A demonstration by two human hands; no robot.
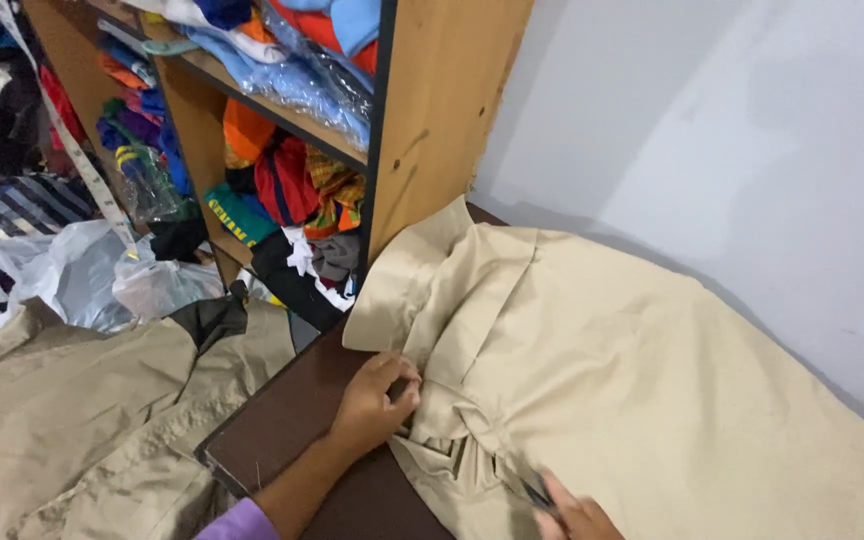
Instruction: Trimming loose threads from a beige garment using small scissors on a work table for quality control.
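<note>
Head view: left hand [377,395] pinches beige cloth [632,380] on the brown table [282,420]; right hand [577,520] grips dark scissors [535,492]. Clear plastic bags [82,275] lie far left.

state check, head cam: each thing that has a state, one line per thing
left hand: closed, pinching the beige garment
right hand: on the garment, mostly out of frame, grip unclear
beige garment: spread on the table, bunched at the hands
brown table: partly covered
wooden shelf: stuffed with folded cloth

Both hands [377,395] [577,520] low, fingers curled
</note>
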